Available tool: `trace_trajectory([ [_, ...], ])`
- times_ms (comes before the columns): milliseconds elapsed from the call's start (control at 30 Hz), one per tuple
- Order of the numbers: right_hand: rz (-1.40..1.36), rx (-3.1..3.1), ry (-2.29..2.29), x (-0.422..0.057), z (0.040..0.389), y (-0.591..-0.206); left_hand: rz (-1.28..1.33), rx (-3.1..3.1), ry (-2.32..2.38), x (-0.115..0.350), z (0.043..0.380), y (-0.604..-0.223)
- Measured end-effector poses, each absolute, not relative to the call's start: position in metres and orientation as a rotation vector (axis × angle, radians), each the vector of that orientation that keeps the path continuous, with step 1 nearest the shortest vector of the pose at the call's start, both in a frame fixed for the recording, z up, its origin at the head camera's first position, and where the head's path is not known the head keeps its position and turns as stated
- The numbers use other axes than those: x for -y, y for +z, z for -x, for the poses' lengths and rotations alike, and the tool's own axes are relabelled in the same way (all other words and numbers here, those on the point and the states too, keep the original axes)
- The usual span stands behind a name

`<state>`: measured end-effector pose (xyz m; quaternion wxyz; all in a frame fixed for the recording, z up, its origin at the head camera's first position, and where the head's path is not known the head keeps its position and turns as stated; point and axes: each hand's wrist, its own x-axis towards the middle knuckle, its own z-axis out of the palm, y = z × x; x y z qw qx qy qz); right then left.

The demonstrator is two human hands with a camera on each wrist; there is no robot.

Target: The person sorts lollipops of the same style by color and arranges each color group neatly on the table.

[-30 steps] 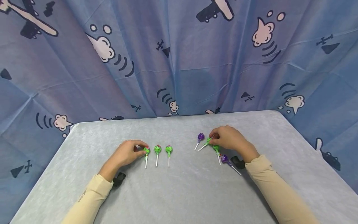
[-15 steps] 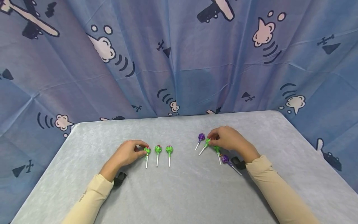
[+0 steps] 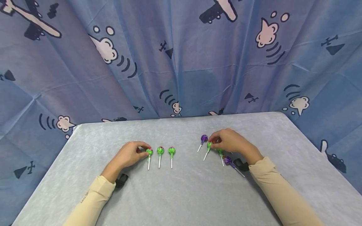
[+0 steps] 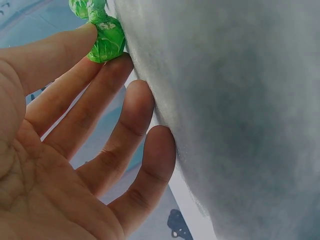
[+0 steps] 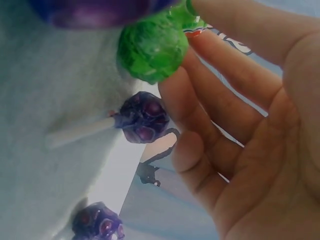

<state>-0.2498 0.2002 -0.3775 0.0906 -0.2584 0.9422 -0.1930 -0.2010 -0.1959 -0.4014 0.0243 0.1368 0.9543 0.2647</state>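
My left hand [image 3: 130, 154] pinches the head of a green-wrapped lollipop [image 3: 149, 152] at the left end of a short row. Beside it lie two more green lollipops [image 3: 160, 151] [image 3: 171, 151], sticks toward me. In the left wrist view, green wrapper [image 4: 108, 42] shows between thumb and fingertips. To the right, my right hand [image 3: 228, 140] pinches another green lollipop [image 3: 209, 146] by its head, its stick slanting down left. A purple lollipop [image 3: 204, 138] lies just left of that one. Partly under the right hand is a further green lollipop [image 3: 220, 152].
Another purple lollipop [image 3: 227, 161] lies below the right hand, near the black wrist camera [image 3: 241, 164]. The right wrist view shows more purple lollipops [image 5: 145, 117] by the fingers. A grey-white cloth covers the table [image 3: 181, 201]; a blue printed curtain [image 3: 198, 84] hangs behind.
The green lollipop in my right hand has turned, its stick swinging from a slant to nearly pointing at me. The right hand shifted slightly left. My left hand keeps its hold in place.
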Motion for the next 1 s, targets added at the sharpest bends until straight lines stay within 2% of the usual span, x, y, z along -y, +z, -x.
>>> trace_trajectory([
  [1000,0.837,-2.737,-0.625,-0.1974,0.249,-0.3786,-0.419,-2.955,0.824,0.1957,0.201,-0.4018],
])
